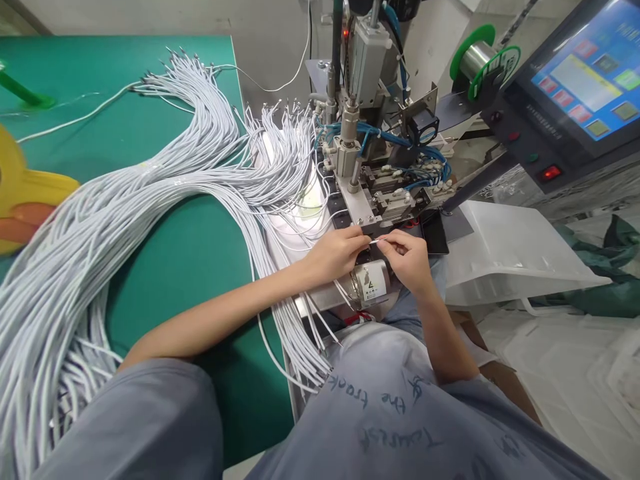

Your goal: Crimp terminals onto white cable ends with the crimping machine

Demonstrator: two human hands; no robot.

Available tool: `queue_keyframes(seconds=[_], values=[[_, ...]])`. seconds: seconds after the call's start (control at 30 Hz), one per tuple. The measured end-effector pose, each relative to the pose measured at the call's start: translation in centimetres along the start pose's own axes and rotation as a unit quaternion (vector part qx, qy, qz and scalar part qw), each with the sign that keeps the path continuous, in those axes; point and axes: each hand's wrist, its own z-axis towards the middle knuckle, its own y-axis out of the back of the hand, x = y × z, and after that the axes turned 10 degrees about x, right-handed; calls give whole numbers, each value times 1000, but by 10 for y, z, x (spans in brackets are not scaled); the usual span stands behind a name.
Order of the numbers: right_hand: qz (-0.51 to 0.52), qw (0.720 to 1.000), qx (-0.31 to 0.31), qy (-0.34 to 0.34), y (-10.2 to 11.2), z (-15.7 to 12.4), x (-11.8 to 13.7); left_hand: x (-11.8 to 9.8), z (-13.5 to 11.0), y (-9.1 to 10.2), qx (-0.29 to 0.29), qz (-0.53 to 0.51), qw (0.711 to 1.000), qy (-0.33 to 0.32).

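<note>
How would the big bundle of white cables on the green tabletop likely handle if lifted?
The bundle of white cables would probably sag and flop, given its loose curves across the green tabletop. With so many strands, it may be fairly heavy overall. Its ends splay out beside the machine, so they could snag.

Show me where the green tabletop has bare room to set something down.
The green tabletop is bare between the white cable bundle and the left forearm and, farther back, between bundle, yellow object and stray cable. It's crowded around the left hand and right hand, between machine and jar.
</note>
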Motion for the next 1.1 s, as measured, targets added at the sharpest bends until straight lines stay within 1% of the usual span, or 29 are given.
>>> queue_keyframes(seconds=[0.07,0.1,0.23,0.3,0.37,0.4,0.47,0.53,0.57,0.6,0.7,0.77,0.8,0.87,0.97,1.03,1.1], values=[[15,1000,19,-7,1,2,-1,0,-1,-1,5,10,1000,1],[28,999,15,-6,-1,3,-1,-1,-1,-1,2,5,1000,4],[90,994,-59,8,-19,3,-3,-3,-1,-1,-25,-35,999,14],[103,990,-95,7,-26,1,-3,-3,0,0,-25,-40,999,15],[89,990,-108,10,-26,1,-4,-2,0,2,-15,-21,1000,6],[73,992,-99,13,-24,1,-4,-2,0,3,-7,0,1000,-5],[32,998,-53,21,-16,1,-5,-1,-1,4,11,50,998,-32],[6,1000,-10,24,-9,2,-5,-1,-2,4,22,77,996,-38],[4,1000,-5,23,-9,2,-5,-2,-2,3,20,68,997,-24],[9,1000,-13,20,-10,2,-4,-4,-2,2,17,41,999,-1],[41,996,-77,7,-20,1,-3,-9,-1,-1,10,-63,996,69],[47,994,-97,-2,-25,-1,-6,-10,-1,-3,35,-81,992,85],[42,995,-93,-9,-25,-1,-8,-10,-1,-4,56,-62,993,86],[29,997,-61,-31,-21,-3,-18,-9,-1,-6,117,8,990,79],[40,996,-12,-74,-9,-3,-38,-7,-1,-7,205,108,970,74],[68,992,5,-106,-3,-2,-51,-6,0,-6,240,135,958,80],[98,986,19,-131,-2,1,-58,-6,2,-6,261,143,950,89]])
